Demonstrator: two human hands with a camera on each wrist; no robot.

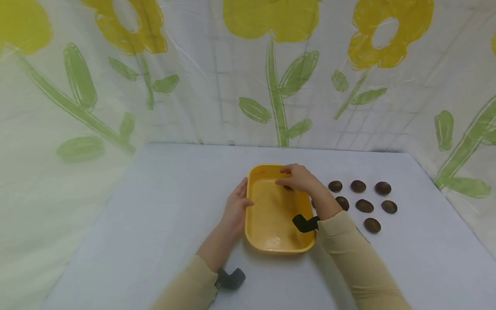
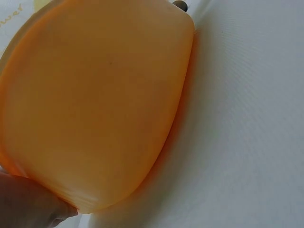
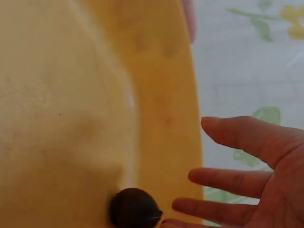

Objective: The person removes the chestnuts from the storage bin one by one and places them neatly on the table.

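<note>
My left hand (image 1: 234, 210) grips the left side of a yellow rectangular tray (image 1: 267, 219), the thumb over the rim and the fingers outside. In the left wrist view the tray's orange-looking underside (image 2: 95, 104) fills much of the picture, tilted up off the table. Over the tray's far right part is my right hand (image 1: 303, 179), its fingers spread and apart in the right wrist view. Just by its fingertips, a dark brown rounded piece (image 3: 135, 209) with a small pointed tip is inside the tray. Its exact kind is not clear.
Several similar dark brown oval pieces (image 1: 364, 206) lie in loose rows on the white table (image 1: 155, 206), right of the tray. My right forearm partly covers some. Behind the table hangs a pale curtain (image 1: 193, 94) with yellow flowers.
</note>
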